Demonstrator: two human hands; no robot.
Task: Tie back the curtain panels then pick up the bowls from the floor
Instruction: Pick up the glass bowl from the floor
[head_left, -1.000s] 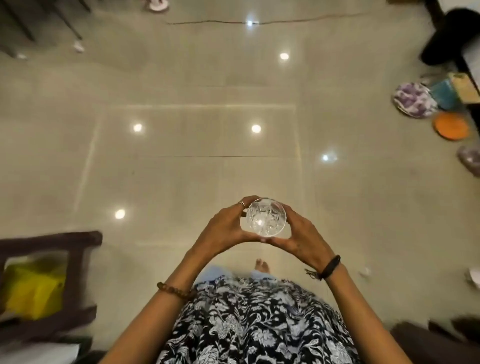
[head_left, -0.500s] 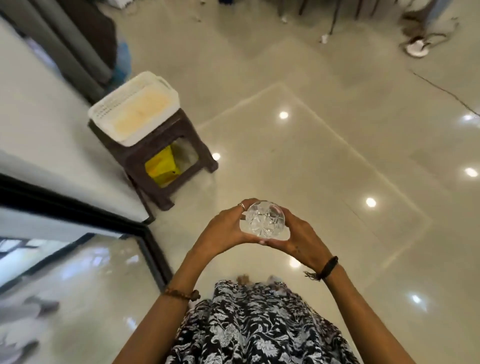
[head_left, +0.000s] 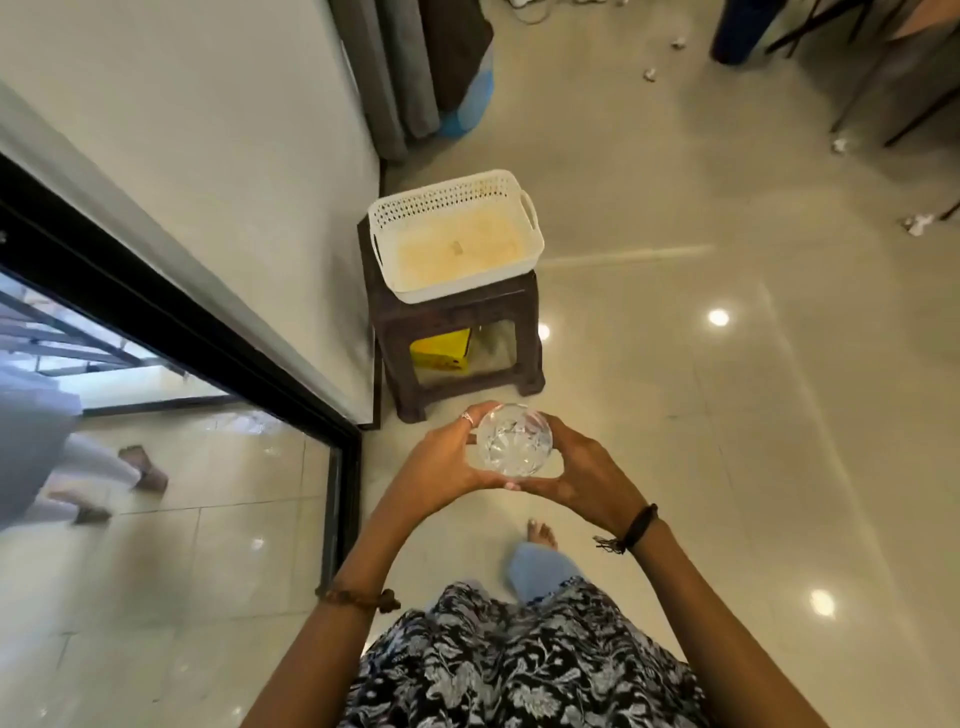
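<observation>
A small cut-glass bowl is held in front of my body, cupped between both hands. My left hand curls round its left side, a ring on one finger. My right hand wraps its right side, thumb under the near rim. Grey curtain panels hang at the top, against the wall's end.
A white perforated basket sits on a dark brown stool just ahead, with a yellow box under it. A black-framed glass door runs along the left. Chair legs and paper scraps lie at the top right.
My view has swung left across the floor: the stool and basket now stand straight ahead and nearer. Both hands keep the same hold on the bowl.
</observation>
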